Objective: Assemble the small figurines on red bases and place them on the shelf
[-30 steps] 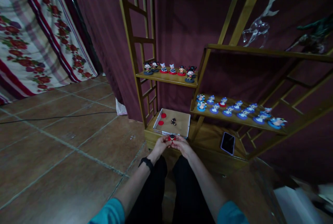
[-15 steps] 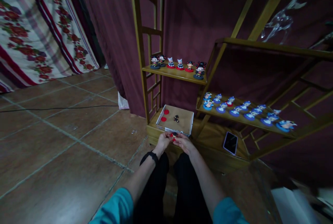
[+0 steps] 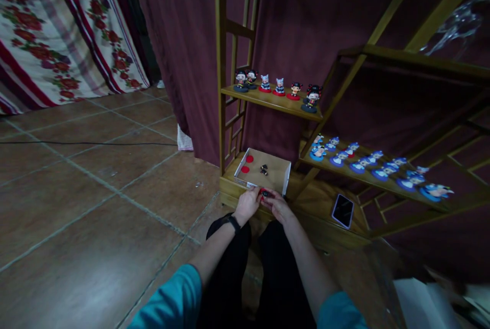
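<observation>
My left hand (image 3: 248, 204) and my right hand (image 3: 278, 205) meet at the near edge of a shallow cardboard box (image 3: 281, 165). Between their fingertips they hold a small figurine (image 3: 264, 194) with a dark head and red parts; fingers cover much of it. Inside the box lie a red disc (image 3: 249, 158), a second red disc (image 3: 245, 169) and small dark pieces (image 3: 264, 170) whose shape I cannot make out. A dark band is on my left wrist.
Figurines on round bases stand on the upper shelf (image 3: 273, 101), and several blue-white ones on the right shelf (image 3: 386, 185). A phone (image 3: 343, 210) lies on the bottom board. Wooden posts frame the shelves. Clear plastic (image 3: 459, 23) hangs at top right. A cable (image 3: 88, 143) crosses the tiled floor.
The view has shifted, so the shelves appear farther right. The figurine remains between both hands, but its head has turned or tipped and my fingers cover more of it.
</observation>
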`<act>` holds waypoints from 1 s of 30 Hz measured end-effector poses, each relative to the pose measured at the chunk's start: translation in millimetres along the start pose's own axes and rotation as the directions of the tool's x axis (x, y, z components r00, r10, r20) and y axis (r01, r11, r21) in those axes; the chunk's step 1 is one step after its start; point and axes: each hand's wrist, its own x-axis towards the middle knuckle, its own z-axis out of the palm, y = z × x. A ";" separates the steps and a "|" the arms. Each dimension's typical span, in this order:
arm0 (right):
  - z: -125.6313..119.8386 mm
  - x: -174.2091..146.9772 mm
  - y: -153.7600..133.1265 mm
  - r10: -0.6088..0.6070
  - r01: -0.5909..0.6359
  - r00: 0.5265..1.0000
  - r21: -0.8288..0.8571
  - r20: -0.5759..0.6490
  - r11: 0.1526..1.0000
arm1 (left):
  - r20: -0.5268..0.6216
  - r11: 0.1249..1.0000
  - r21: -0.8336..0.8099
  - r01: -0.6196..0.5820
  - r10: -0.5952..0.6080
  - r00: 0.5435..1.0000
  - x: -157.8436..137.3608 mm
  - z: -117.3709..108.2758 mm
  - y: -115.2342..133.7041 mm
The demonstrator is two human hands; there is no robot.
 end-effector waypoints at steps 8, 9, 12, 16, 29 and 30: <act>5.3 -3.7 -6.4 -0.083 0.083 0.997 -0.030 -0.005 0.996 | 0.042 0.970 0.188 -0.154 0.149 0.988 -2.2 -14.8 7.8; 6.0 -4.2 -7.5 -0.087 0.087 0.996 -0.034 -0.004 0.996 | 0.043 0.962 0.205 -0.180 0.175 0.984 -2.0 -16.2 8.5; 7.8 -5.4 -10.2 -0.107 0.107 0.994 -0.036 -0.013 0.994 | 0.050 0.936 0.251 -0.245 0.241 0.969 -0.9 -18.1 9.8; 9.3 -5.4 -10.9 -0.126 0.125 0.991 -0.045 -0.038 0.991 | 0.065 0.902 0.311 -0.299 0.293 0.954 -0.3 -17.8 8.4; 2.0 1.9 -4.2 -0.140 0.136 0.989 -0.102 -0.036 0.985 | 0.065 0.857 0.371 -0.356 0.359 0.931 -3.3 -18.1 5.7; 1.4 1.7 -4.2 -0.144 0.140 0.989 -0.110 -0.034 0.984 | 0.066 0.853 0.379 -0.360 0.363 0.929 -3.5 -18.3 6.1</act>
